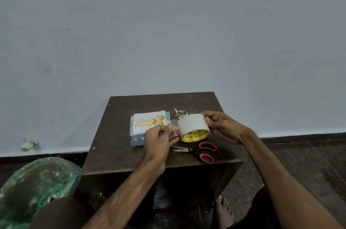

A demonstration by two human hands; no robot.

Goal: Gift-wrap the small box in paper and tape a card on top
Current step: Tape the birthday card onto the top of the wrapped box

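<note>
The table [131, 154] was dark matt wood. The tape roll [192, 124] was smooth pale plastic with a yellow printed core. The scissors [202, 151] had metal blades and orange plastic handles. The card [148, 122] and box [137, 139] were printed paper; lower left, a bag [37, 182] was crinkled glossy plastic.

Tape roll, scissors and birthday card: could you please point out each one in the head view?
tape roll [192, 125], head view, on its white outer band.
scissors [194, 151], head view, on the black joint near the pivot.
birthday card [149, 122], head view, on its printed front.
</note>
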